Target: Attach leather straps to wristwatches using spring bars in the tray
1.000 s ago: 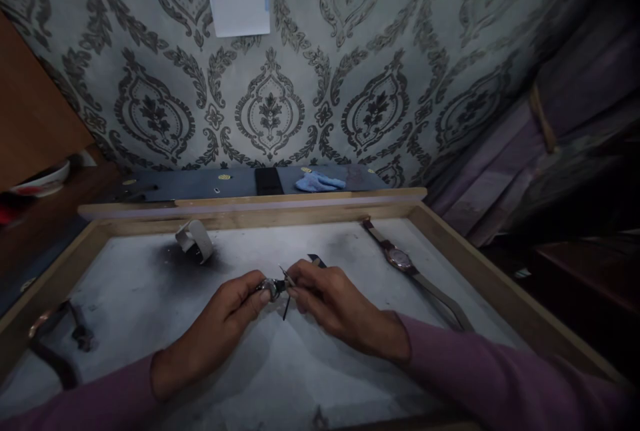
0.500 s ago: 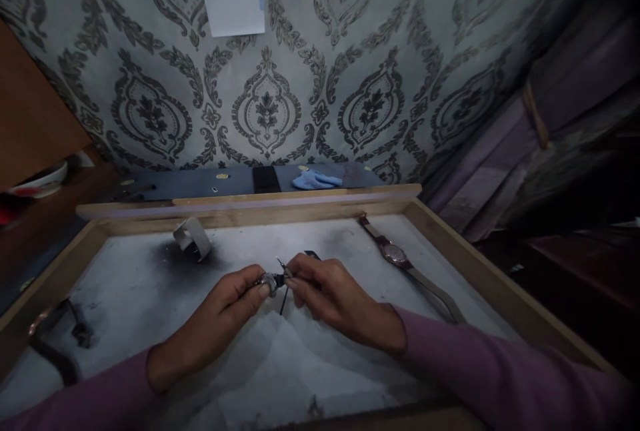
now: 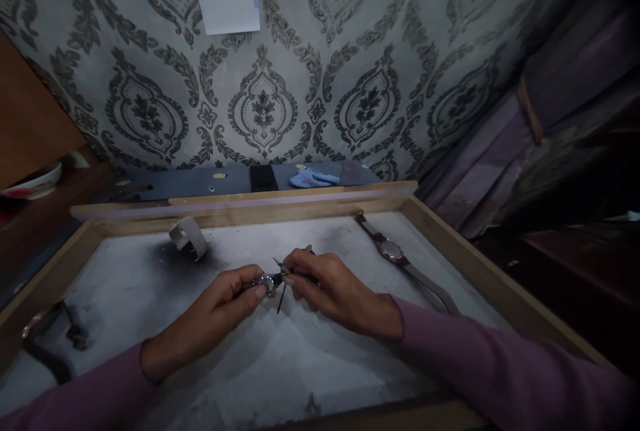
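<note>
A small wristwatch [image 3: 268, 283] with a round, shiny case is pinched between the thumb and fingers of my left hand [image 3: 220, 304]. Close against its right side, my right hand [image 3: 330, 291] is closed around a slim, pointed metal tool [image 3: 278, 263], whose tip sticks out to the upper left. The tool's exact kind is unclear. From the right fingertips a thin dark strip [image 3: 281, 299] hangs down; it may be part of the strap. A dark piece joining the watch case and the right fingers is mostly hidden.
The work lies in a shallow wooden tray [image 3: 250, 199] with a white base. A light-strapped watch [image 3: 190, 239] stands at back left, a dark-strapped one [image 3: 47, 351] at left, and a long-strapped watch [image 3: 391, 251] at right. Behind sit a blue cloth [image 3: 314, 179] and a black flat object [image 3: 263, 178].
The view has shifted slightly. The watch face is turned more toward me, and more of the tool's back end shows above my right hand. Both hands keep their holds.
</note>
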Demonstrator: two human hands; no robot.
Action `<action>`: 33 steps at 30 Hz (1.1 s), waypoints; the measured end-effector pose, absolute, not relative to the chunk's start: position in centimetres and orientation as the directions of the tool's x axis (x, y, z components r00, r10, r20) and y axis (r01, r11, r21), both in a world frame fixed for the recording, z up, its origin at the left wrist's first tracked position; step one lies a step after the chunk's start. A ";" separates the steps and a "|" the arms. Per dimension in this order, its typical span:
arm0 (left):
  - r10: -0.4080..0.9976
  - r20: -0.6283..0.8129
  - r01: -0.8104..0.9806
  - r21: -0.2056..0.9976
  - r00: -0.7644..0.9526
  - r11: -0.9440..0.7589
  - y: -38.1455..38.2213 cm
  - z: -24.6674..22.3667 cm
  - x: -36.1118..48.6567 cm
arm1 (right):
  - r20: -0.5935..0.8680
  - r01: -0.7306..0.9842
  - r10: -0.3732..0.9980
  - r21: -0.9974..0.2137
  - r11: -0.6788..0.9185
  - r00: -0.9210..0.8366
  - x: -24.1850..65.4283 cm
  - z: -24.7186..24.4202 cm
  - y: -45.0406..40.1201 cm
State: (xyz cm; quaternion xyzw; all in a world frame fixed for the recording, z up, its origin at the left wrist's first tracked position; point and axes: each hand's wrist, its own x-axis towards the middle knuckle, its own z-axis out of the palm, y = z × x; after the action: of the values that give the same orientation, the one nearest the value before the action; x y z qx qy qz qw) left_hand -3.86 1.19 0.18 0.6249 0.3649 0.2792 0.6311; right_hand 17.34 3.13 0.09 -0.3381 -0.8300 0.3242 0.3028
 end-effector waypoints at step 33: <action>0.819 -0.221 -0.100 0.942 0.529 0.319 2.6 0.5 -5.1 | 0.179 0.393 0.826 -0.812 0.430 -0.534 17.6 0.0 3.8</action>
State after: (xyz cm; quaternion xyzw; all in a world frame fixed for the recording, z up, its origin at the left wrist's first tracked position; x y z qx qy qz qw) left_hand -5.10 2.58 0.54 0.4896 0.3673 0.3173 0.7243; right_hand 17.59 3.80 0.00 -0.3842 -0.7936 0.3704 0.2923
